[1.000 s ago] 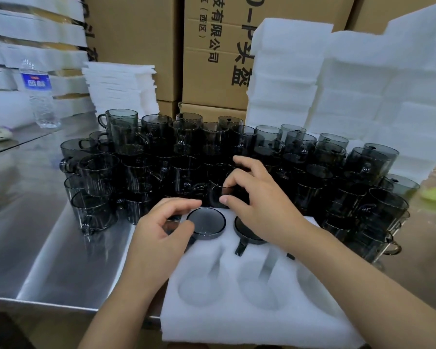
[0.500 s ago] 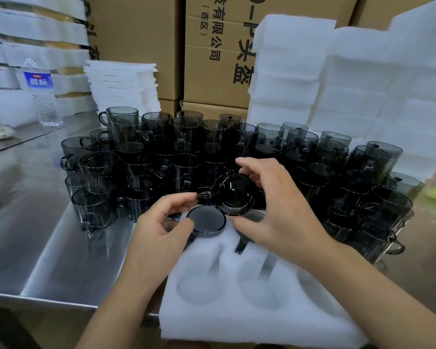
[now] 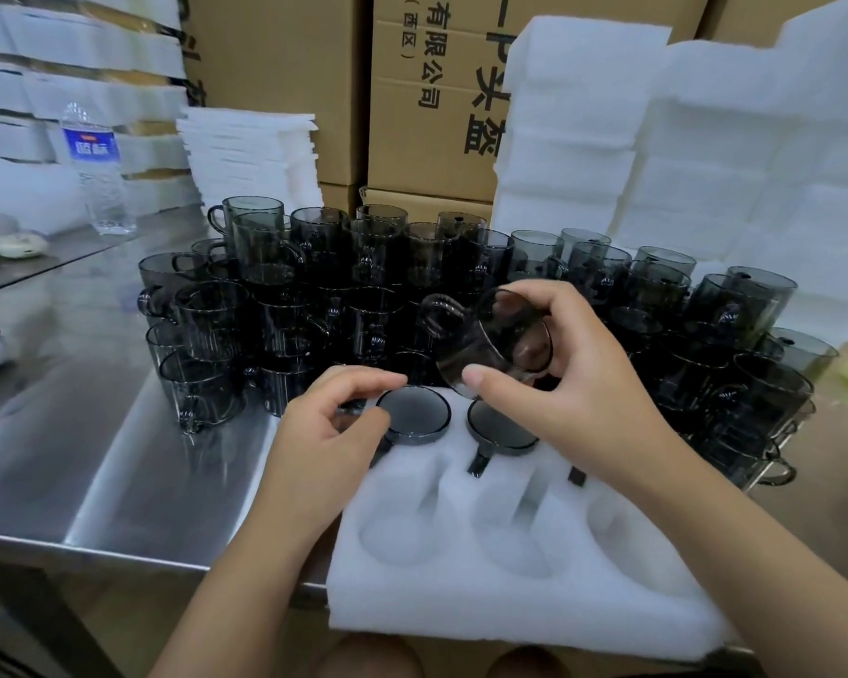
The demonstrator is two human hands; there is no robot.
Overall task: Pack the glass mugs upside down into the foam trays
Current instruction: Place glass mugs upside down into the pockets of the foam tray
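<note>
right now i see the r hand pinching a smoky glass mug in the air, just above the back of the foam tray.
thumb under, fingers over the top; the mug is tilted, handle pointing left. l hand sits curled at the left edge of an upside-down mug in the tray's back row, can't tell if it grips it or only touches. a 2nd inverted mug sits in the next pocket, partly under the r hand, handle toward me. tray lies on the steel table, hanging over its near edge. big cluster of upright mugs stands right behind the tray. water bottle far left, foam stacks and cardboard boxes at the back.
</note>
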